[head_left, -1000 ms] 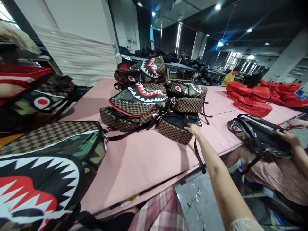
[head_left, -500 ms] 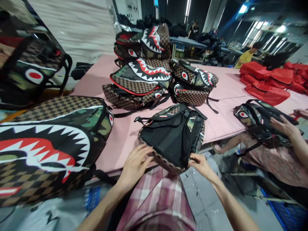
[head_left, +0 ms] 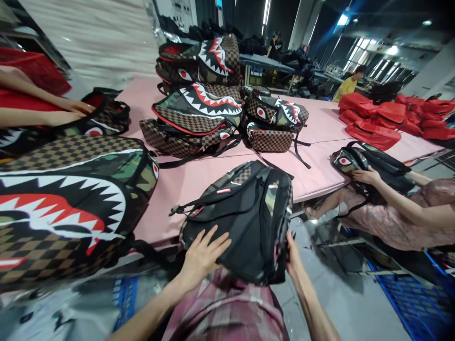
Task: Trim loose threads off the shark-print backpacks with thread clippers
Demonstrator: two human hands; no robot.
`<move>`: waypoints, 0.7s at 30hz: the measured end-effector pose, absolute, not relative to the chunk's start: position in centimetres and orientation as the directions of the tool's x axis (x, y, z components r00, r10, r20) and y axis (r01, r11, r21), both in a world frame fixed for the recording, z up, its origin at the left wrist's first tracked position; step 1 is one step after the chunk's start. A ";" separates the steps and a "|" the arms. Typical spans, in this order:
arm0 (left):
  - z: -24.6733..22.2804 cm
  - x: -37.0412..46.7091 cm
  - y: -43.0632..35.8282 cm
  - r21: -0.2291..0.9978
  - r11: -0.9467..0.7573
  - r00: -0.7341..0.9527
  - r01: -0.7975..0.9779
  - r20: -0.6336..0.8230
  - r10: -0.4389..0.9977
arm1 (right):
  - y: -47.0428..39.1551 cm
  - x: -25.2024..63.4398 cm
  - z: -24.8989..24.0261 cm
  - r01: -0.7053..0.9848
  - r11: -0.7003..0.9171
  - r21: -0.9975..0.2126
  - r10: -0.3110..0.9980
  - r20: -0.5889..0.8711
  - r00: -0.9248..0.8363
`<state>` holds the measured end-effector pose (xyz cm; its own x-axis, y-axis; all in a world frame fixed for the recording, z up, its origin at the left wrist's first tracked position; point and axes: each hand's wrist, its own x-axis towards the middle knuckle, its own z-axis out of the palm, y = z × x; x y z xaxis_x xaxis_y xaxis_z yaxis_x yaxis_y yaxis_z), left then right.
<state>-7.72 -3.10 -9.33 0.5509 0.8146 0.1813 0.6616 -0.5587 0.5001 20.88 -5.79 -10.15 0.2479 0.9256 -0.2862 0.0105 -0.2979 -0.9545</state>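
Observation:
A backpack (head_left: 241,232) with a black back panel and straps facing up lies partly on the pink table edge and partly over my lap. My left hand (head_left: 206,251) rests on its back panel with the fingers spread flat. At the right side of the bag is my right hand (head_left: 293,255), its fingers mostly hidden behind the bag's edge, so its grip does not show clearly. Close on the left lies a big checkered backpack (head_left: 71,199) with a shark-mouth print.
Stacked shark-print backpacks (head_left: 199,113) stand on the pink table (head_left: 167,189). Red bags (head_left: 377,118) are piled at the far right. A co-worker's hands (head_left: 368,176) handle another backpack (head_left: 384,166) at right. Another person's hands (head_left: 76,109) work at left.
The backpack has come nearer to me and turned a little. My left hand has moved from its edge onto the back panel. At left, another person's bag has been laid down.

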 end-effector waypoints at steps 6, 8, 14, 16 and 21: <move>-4.6 -5.3 -1.9 0.988 0.023 -0.211 0.152 0.009 0.977 | -2.0 22.7 3.9 0.148 0.117 -0.982 0.956 0.152 0.250; -3.9 -5.1 -1.5 0.971 0.206 -0.377 -0.120 -0.236 0.895 | -0.7 21.4 8.0 0.184 0.311 -0.932 0.888 0.354 0.292; -9.2 -3.9 -4.8 0.554 0.437 0.011 -0.709 -0.610 0.792 | 2.8 20.3 7.7 0.197 0.441 -0.875 0.787 0.483 0.383; -11.6 -3.2 -7.0 0.440 0.632 0.199 -0.639 -0.699 0.687 | 4.0 20.6 3.0 0.227 0.252 -0.941 0.887 0.318 0.333; -10.6 -7.0 -10.9 0.693 0.685 0.202 -0.224 -0.654 0.729 | 3.0 20.6 -9.3 0.278 -0.116 -0.954 0.948 -0.023 0.317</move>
<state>-7.01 -10.86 -10.57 0.2021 0.7287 -0.6544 -0.2242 0.6848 0.6934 20.60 2.98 -9.29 0.3172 0.9481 -0.0229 0.2778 -0.1160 -0.9536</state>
